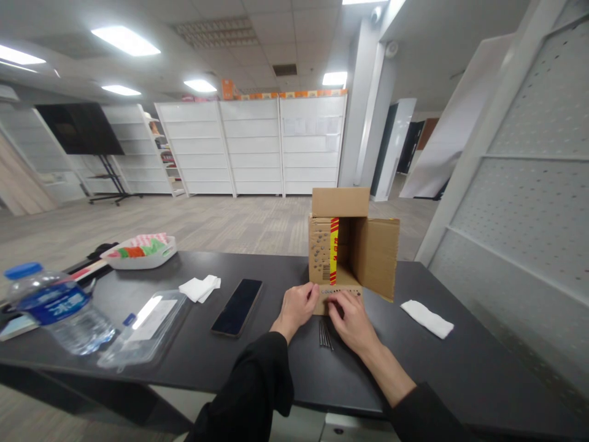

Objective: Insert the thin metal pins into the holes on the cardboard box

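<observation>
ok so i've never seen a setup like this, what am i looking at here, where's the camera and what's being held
There is no machine here: a person works with two bare hands. The single picture comes from a camera on their head, looking forward and down.

The left hand and right hand are at the lower flap of an open cardboard box. Whether either grips something small, I can't tell.

On the dark table, a few thin metal nails or screws lie between the forearms. To the left are a phone, white tissue, clear plastic case, water bottle and white tray.
</observation>
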